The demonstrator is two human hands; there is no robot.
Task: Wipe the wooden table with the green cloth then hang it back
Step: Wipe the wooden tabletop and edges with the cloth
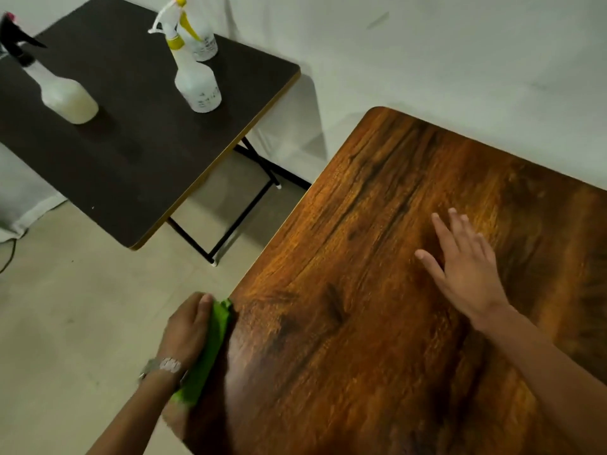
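Wiping step: your left hand (187,326) presses the cloth (210,349) on the table (377,290) edge; your right hand (466,267) lies flat, empty. Next, sweep inward, toward that right hand.

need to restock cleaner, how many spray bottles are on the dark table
3: a black-trigger bottle near the dark table's left edge, a yellow-collared bottle mid-right, and another right behind it, partly hidden. More may sit beyond the frame.

Both forearms are bare, no sleeves in view. The left hand (185,326) has a silver metal-link wristwatch (164,366) at its wrist; the right hand (466,267) wears nothing, fingers (441,229) ringless
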